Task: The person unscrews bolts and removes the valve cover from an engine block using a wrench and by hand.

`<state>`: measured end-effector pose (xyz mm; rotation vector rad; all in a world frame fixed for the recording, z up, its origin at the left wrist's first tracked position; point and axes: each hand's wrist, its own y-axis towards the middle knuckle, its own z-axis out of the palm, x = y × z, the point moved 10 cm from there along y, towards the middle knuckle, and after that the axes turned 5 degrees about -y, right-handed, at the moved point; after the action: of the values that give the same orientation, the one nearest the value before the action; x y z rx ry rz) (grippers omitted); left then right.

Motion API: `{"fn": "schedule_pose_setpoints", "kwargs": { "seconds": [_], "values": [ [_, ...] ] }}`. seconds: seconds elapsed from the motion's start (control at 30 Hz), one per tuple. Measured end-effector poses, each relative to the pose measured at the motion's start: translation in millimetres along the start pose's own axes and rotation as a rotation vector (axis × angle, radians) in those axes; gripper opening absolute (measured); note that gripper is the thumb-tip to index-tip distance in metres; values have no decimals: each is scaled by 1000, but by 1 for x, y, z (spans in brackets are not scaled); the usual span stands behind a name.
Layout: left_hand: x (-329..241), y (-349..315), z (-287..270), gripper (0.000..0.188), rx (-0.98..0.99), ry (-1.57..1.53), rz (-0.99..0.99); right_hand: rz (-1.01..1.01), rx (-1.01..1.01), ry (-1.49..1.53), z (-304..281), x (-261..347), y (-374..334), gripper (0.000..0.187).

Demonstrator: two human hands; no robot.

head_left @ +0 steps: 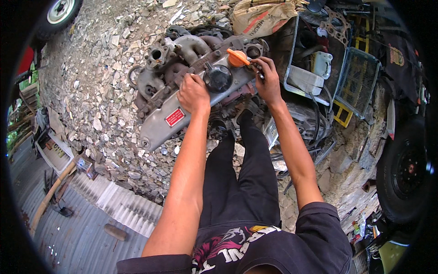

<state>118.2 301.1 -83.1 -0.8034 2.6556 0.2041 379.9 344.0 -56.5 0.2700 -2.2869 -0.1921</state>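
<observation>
A grey metal valve cover [157, 125] lies slantwise on an engine, with a red label [174, 117] near its left end. My left hand [193, 92] is closed at the cover's far edge, beside a round black cap [219, 78]; its fingertips are hidden, so what they grip cannot be made out. At the cover's right end, my right hand [268, 83] pinches a small dark metal piece [260, 71], partly covered by the fingers. Just left of that hand sits an orange oil filler cap [237, 58]. Beyond the cover, a rusty manifold [189, 48] runs along the engine.
Gravel [105, 82] surrounds the engine. On the right are a crate [292, 55] of parts, a mesh basket [358, 82] and a tyre [404, 169]. A sack [262, 18] lies behind. Corrugated sheet [86, 223] with a wooden-handled tool [50, 196] spans the lower left.
</observation>
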Motion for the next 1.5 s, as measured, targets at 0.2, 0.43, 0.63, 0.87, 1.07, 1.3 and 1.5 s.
{"fn": "schedule_pose_setpoints", "kwargs": {
  "seconds": [0.2,0.43,0.63,0.87,1.07,1.3,1.5],
  "values": [
    [0,0,2,33,29,15,-12,43,-55,119,0,-7,3,32],
    [2,1,2,33,40,27,-29,154,-103,257,4,-10,-2,29],
    [1,0,2,34,19,32,-12,71,-34,28,5,-5,7,30],
    [2,1,3,34,-1,39,-4,558,-397,720,-24,-59,-8,14],
    [5,1,7,28,41,94,-55,1101,-189,1573,14,-55,-74,28],
    [5,-2,4,39,110,-145,-35,1268,-87,1490,14,-21,-165,27],
    [35,-26,-72,23,16,-843,171,1188,50,1242,-23,44,-190,23]
  ]
}}
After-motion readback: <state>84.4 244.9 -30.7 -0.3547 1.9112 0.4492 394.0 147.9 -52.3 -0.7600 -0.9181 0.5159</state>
